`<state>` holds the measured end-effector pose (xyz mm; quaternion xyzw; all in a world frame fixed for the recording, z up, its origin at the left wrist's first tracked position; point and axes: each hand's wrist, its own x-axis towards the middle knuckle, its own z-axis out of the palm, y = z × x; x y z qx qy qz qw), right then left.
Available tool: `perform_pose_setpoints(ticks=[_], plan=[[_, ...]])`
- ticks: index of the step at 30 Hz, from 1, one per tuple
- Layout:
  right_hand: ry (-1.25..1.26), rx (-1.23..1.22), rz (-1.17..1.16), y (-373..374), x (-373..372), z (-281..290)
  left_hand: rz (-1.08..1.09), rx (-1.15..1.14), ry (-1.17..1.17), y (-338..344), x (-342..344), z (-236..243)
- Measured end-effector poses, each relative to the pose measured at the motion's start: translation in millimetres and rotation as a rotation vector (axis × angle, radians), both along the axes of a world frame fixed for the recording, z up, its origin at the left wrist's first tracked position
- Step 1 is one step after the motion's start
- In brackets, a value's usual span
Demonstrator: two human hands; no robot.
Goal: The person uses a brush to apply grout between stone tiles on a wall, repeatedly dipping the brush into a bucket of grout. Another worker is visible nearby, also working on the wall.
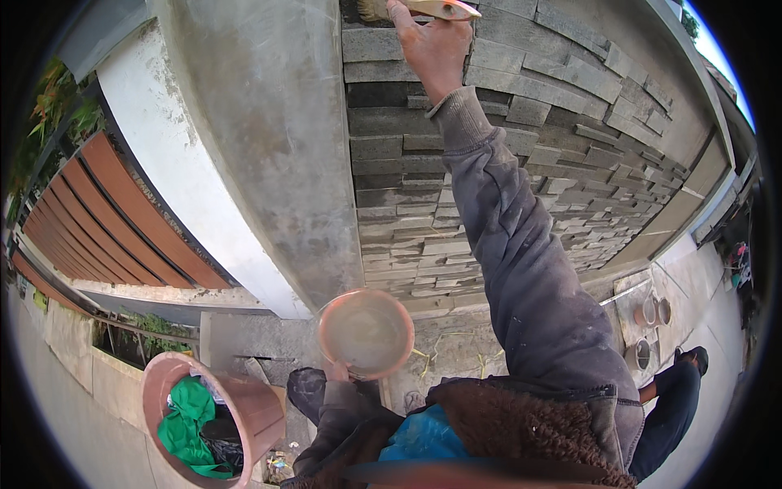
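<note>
1. head view: the right hand (440,53) has its fingers closed around a brush (444,8) at the top, bristles pointing left, beside the stone-clad wall (562,147).
2. grip low, close to the bristles, for control. suggested stroke: along each stone course, then into the recesses, since the stone faces sit at uneven depths.
3. the left hand (336,371) grips the near rim of a basin (405,314), low by the wall's foot. hold it level; its cloudy liquid (366,330) would likely slop if tipped.
4. wipe surplus off on the rim to limit drips on the smooth grey pillar (261,122).
5. not determinable: the upper edge crops the brush, so bristle contact with the stone cannot be confirmed. left fingers under the rim are hidden.
6. the bucket (261,407) holds green material (181,424) over dark items, hard to identify. the sleeve (529,253) hides most of another person, leaving a leg (672,407).
</note>
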<state>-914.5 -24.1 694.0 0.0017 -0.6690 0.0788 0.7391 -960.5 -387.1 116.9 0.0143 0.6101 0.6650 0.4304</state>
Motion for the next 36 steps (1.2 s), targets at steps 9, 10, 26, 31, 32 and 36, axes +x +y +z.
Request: perform_pose_setpoints(ticks=[9,10,26,31,32,36], plan=[[-0.25,-0.093,-0.01,-20,72,39,-0.086,0.013,-0.003,9,10,-1],[-0.299,-0.099,-0.025,-29,77,37,-0.041,0.098,-0.026,22,6,-10],[-0.643,-1.042,-0.005,-212,260,-408,-0.395,-0.388,-0.229,23,41,74],[-0.498,-1.552,0.194,-250,326,-422,-0.433,-0.451,-0.207,32,107,99],[-0.413,-1.597,0.194,-256,337,-425,-0.45,-0.457,-0.198,36,126,105],[-0.169,-1.585,0.186,-276,369,-476,-0.564,-0.483,-0.144,70,165,76]])
